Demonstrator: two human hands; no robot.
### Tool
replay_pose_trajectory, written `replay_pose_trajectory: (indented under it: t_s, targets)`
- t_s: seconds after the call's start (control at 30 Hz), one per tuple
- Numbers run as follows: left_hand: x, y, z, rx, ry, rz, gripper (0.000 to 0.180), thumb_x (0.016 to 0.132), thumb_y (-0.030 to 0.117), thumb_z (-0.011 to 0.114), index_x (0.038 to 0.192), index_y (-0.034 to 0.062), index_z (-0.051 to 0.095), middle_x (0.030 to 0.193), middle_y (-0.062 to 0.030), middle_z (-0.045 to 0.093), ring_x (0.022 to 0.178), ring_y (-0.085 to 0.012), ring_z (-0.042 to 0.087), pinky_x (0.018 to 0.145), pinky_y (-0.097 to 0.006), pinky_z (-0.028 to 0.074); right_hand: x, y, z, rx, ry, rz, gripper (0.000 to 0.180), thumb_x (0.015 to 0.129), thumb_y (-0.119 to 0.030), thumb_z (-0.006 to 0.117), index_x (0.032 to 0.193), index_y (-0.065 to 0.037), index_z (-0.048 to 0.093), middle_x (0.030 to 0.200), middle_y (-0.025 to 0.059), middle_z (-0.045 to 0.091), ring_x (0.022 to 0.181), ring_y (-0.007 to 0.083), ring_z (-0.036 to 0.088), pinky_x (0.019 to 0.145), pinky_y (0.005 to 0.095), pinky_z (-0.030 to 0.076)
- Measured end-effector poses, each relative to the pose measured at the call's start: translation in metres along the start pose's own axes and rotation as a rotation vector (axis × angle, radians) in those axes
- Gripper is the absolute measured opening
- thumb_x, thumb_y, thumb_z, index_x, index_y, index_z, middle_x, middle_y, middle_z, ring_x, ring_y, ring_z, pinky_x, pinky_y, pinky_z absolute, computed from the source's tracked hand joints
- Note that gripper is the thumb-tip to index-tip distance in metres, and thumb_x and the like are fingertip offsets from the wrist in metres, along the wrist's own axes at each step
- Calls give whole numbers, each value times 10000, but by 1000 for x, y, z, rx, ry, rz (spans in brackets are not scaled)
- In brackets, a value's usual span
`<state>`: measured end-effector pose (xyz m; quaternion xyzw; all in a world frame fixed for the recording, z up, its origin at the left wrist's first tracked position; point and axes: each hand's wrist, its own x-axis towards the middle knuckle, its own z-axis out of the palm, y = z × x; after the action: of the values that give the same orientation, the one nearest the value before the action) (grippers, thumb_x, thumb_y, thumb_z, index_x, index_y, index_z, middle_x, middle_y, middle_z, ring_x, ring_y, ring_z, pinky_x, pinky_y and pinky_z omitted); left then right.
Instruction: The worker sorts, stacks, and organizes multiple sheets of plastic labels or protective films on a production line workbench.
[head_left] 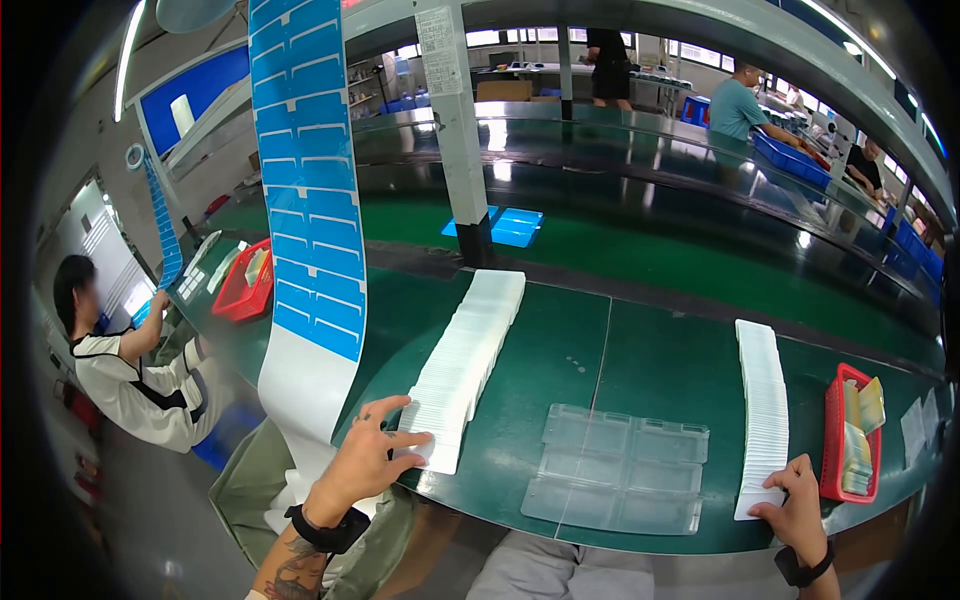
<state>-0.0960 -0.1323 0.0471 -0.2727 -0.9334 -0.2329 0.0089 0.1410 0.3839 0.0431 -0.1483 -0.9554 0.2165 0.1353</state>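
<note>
A long fanned row of overlapping white cards (462,365) runs away from me on the green table, left of the middle. My left hand (368,458) is at its near end, fingers spread, with thumb and forefinger touching the nearest cards. A second, narrower row of white cards (763,405) lies to the right. At that row's near end, my right hand (798,505) is closed, thumb and curled fingers pinching the edge of the nearest card. Between the rows are clear plastic trays (618,470) with shallow compartments, lying flat and overlapping.
A red basket (829,440) of yellowish card packs stands by my right hand. A blue-and-white printed sheet strip (312,200) hangs down into a green fabric bin (245,490) at left. Another red basket (243,285) and a seated person (135,370) are farther left. A post (460,150) rises behind the table.
</note>
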Motion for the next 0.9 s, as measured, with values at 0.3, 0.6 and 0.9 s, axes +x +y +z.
replay_pose_trajectory:
  t_s: [0.3, 0.6, 0.9]
  targets:
    - [4, 4, -4, 20, -22, 3, 305, 738, 186, 834, 1038, 177, 779, 1386, -147, 517, 1276, -373, 454, 1049, -457, 390, -2, 1, -3, -8, 13, -55, 424, 523, -104, 920, 820, -43, 624, 923, 137, 456, 853, 323, 520, 725, 386, 445]
    - [35, 16, -10, 137, -170, 125, 243, 700, 191, 842, 877, 101, 702, 1300, -202, 521, 1226, -416, 471, 1028, -497, 396, -33, -8, -24, -275, -4, -215, 306, 617, -154, 879, 794, -80, 640, 893, 139, 490, 879, 334, 533, 745, 439, 440]
    - [-7, 36, 0, 46, -34, 128, 229, 633, -5, 761, 734, 37, 560, 1268, -230, 541, 1246, -418, 473, 1029, -470, 388, -33, -9, -23, -132, -5, -304, 239, 704, -93, 819, 852, -74, 633, 960, 102, 570, 873, 300, 567, 745, 393, 471]
